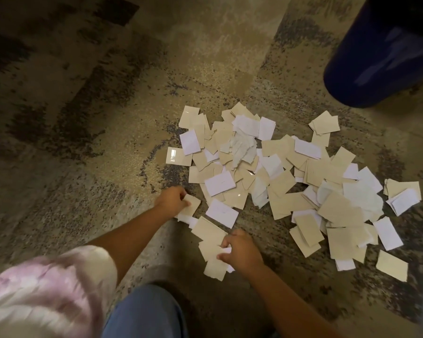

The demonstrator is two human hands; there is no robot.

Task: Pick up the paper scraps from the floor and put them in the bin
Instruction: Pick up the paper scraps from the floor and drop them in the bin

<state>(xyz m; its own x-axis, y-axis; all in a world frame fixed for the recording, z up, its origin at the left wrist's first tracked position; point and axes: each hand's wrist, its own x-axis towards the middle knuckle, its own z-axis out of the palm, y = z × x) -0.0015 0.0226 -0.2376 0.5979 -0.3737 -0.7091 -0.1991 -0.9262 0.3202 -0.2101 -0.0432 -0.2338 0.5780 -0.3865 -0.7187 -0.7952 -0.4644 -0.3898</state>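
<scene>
2 hands worked the near edge of the heap. On the left, past a blurred pink-and-white sleeve (44, 289), the left hand (172, 200) had its fingers curled round a beige scrap (190, 206) at the heap's left fringe, pinching it against the patterned carpet (83, 142); a white scrap lay just under that wrist. A blue-jeaned knee (144, 313) sat below, between the forearms.

Further right, the right hand (239, 250) was bent over a short run of overlapping beige scraps (211, 242), fingertips touching them; motion blur hid whether it actually gripped one, so I cannot tell.

Beyond both hands, up and to the right, spread the main pile of paper scraps (291, 181), dozens of beige and white rectangles overlapping on the carpet, none yet binned as far as could be seen. The dark blue bin (376, 64) stood far off past the pile, up and right of the right hand and well apart from the left. That made the right hand the nearer carrier, by my judgement; the left would have to cross the whole heap. The scraps under the right hand ran lengthwise away from the person, roughly along the forearm.
</scene>
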